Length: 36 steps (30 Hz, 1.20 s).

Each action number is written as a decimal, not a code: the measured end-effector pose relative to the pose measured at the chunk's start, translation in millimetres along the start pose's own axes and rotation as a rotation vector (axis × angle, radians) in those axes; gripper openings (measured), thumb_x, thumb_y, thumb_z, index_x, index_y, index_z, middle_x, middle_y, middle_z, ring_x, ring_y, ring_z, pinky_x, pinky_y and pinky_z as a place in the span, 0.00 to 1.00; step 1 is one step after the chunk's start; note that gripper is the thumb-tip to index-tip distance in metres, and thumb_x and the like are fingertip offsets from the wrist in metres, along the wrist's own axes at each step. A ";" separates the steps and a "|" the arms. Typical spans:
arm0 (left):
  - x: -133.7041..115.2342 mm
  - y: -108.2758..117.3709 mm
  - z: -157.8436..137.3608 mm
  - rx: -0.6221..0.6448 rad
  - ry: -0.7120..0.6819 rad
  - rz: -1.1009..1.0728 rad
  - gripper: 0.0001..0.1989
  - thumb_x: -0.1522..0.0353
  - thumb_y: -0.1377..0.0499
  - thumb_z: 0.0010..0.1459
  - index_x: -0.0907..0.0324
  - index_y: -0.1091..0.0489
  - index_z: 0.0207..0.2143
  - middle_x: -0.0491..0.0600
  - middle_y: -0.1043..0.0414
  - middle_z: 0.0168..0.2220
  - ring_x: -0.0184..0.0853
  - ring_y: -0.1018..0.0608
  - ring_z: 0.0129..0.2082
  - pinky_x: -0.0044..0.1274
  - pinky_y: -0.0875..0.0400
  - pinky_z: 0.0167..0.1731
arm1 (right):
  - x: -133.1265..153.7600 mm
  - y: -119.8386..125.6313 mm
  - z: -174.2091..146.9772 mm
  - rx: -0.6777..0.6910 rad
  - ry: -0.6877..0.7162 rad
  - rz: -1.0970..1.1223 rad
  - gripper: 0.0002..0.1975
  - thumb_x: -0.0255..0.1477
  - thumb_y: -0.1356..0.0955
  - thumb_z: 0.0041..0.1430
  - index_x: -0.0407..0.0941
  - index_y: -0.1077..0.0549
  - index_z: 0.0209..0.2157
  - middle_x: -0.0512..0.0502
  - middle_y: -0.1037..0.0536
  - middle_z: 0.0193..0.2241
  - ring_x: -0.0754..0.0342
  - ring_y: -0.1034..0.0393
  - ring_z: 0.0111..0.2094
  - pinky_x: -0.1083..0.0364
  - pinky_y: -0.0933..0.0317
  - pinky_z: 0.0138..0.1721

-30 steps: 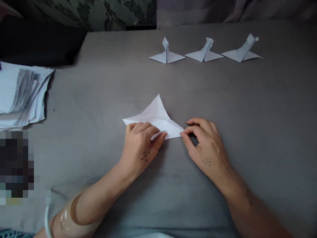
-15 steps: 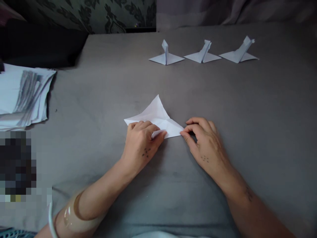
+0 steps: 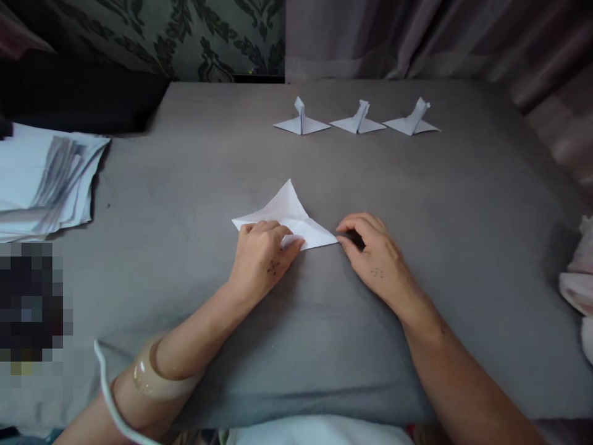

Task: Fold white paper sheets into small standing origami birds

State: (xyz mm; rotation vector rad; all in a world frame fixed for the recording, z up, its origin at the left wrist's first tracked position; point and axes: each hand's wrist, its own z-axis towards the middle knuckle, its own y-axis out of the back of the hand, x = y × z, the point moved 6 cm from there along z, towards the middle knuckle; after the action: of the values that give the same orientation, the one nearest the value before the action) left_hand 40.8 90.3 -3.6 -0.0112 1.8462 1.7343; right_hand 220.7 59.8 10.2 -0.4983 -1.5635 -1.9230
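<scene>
Two hands on one white folded paper

The largest thing before me is the grey surface (image 3: pixel 477 266), covered in cloth. At its far edge hangs a purplish curtain (image 3: pixel 352 46), and to the left of this is a wall (image 3: pixel 217 34) with dark leaf patterns. A black item (image 3: pixel 83 93), which I cannot name surely, lies in the far left corner, and just in front of it is a stack of papers (image 3: pixel 28 167) with uneven edges.

In the middle of the surface, between the two hands, is the white folded paper (image 3: pixel 288 207). It has a point directed away from the person and one corner to each side. The left hand (image 3: pixel 262 253) has its grip closed on the near left part: the fingers are laid over it and the thumb presses a small raised fold. The right hand (image 3: pixel 373 256) pinches the right corner between thumb and forefinger.

Smaller are three folded paper figures, the left one (image 3: pixel 301 125), the middle one (image 3: pixel 357 125) and the right one (image 3: pixel 411 125), standing in a row farther back. On the left forearm is a shiny bangle (image 3: pixel 160 378). The smallest are dark dots (image 3: pixel 273 267) on the back of each hand.
</scene>
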 end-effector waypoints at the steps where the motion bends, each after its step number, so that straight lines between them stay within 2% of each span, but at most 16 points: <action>1: 0.0 -0.2 0.2 -0.001 -0.003 0.004 0.15 0.59 0.46 0.62 0.59 0.25 0.31 0.49 0.26 0.30 0.39 0.25 0.34 0.31 0.39 0.39 | 4.7 1.4 -0.4 -0.031 0.014 0.029 0.08 0.21 0.37 0.60 0.47 0.30 0.36 0.46 0.26 0.38 0.51 0.31 0.42 0.51 0.37 0.44; 3: -0.1 -0.5 0.5 -0.004 -0.009 0.013 0.15 0.60 0.46 0.62 0.59 0.25 0.31 0.50 0.25 0.30 0.39 0.25 0.34 0.31 0.39 0.39 | 15.1 0.1 -1.7 -0.051 0.051 0.096 0.10 0.20 0.39 0.61 0.47 0.30 0.36 0.46 0.26 0.37 0.52 0.31 0.42 0.52 0.37 0.44; 6: 0.0 -1.1 1.0 -0.006 -0.016 0.024 0.16 0.60 0.46 0.62 0.60 0.25 0.31 0.50 0.25 0.30 0.39 0.24 0.34 0.31 0.39 0.38 | 27.4 -12.9 -4.6 0.043 0.112 0.166 0.13 0.18 0.41 0.61 0.47 0.29 0.36 0.46 0.25 0.37 0.54 0.30 0.41 0.53 0.36 0.45; 9: 0.0 -1.0 1.4 -0.011 -0.017 0.024 0.15 0.60 0.46 0.62 0.60 0.25 0.31 0.50 0.26 0.29 0.39 0.25 0.34 0.30 0.39 0.37 | 28.0 -24.2 -6.9 0.111 0.117 0.166 0.14 0.17 0.41 0.59 0.46 0.28 0.37 0.46 0.24 0.37 0.54 0.30 0.41 0.54 0.36 0.44; 19: -0.6 0.2 1.1 -0.014 -0.026 0.020 0.14 0.60 0.45 0.62 0.60 0.25 0.31 0.49 0.26 0.29 0.38 0.25 0.34 0.29 0.39 0.37 | 32.0 -21.4 -5.9 0.060 0.136 0.156 0.14 0.18 0.41 0.60 0.46 0.28 0.39 0.46 0.24 0.38 0.53 0.29 0.42 0.53 0.36 0.46; 25: 0.6 1.3 2.0 -0.013 -0.007 0.003 0.14 0.60 0.43 0.61 0.60 0.25 0.30 0.50 0.26 0.29 0.37 0.25 0.32 0.28 0.38 0.36 | 22.5 -29.2 -2.1 0.071 0.072 0.182 0.14 0.18 0.40 0.59 0.46 0.27 0.37 0.48 0.24 0.35 0.54 0.29 0.39 0.54 0.35 0.43; 31: 4.9 8.0 1.1 -0.009 0.061 -0.188 0.13 0.61 0.42 0.60 0.61 0.25 0.32 0.48 0.26 0.27 0.33 0.27 0.28 0.24 0.37 0.30 | 27.6 -28.1 -9.6 0.133 0.175 0.122 0.19 0.16 0.41 0.57 0.47 0.25 0.42 0.46 0.24 0.42 0.52 0.29 0.44 0.51 0.35 0.47; 34: 15.1 11.6 -0.7 -0.004 0.139 -0.258 0.17 0.58 0.44 0.60 0.61 0.26 0.28 0.46 0.31 0.22 0.30 0.31 0.23 0.23 0.39 0.26 | 31.9 -28.2 -14.1 0.179 0.210 0.042 0.21 0.16 0.41 0.58 0.48 0.25 0.45 0.46 0.24 0.43 0.51 0.30 0.45 0.51 0.34 0.47; 36: 20.9 13.3 -1.5 0.034 0.137 -0.320 0.19 0.56 0.44 0.60 0.61 0.28 0.26 0.45 0.34 0.20 0.30 0.32 0.22 0.23 0.41 0.24 | 33.5 -28.5 -15.5 0.198 0.210 -0.010 0.20 0.16 0.41 0.59 0.47 0.25 0.45 0.45 0.24 0.43 0.51 0.31 0.45 0.50 0.33 0.47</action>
State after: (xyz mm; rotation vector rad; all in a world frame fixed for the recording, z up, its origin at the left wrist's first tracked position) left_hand 17.8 99.0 -0.4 -0.3996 1.8521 1.5096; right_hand 178.2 41.0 6.5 -0.1985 -1.5978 -1.7414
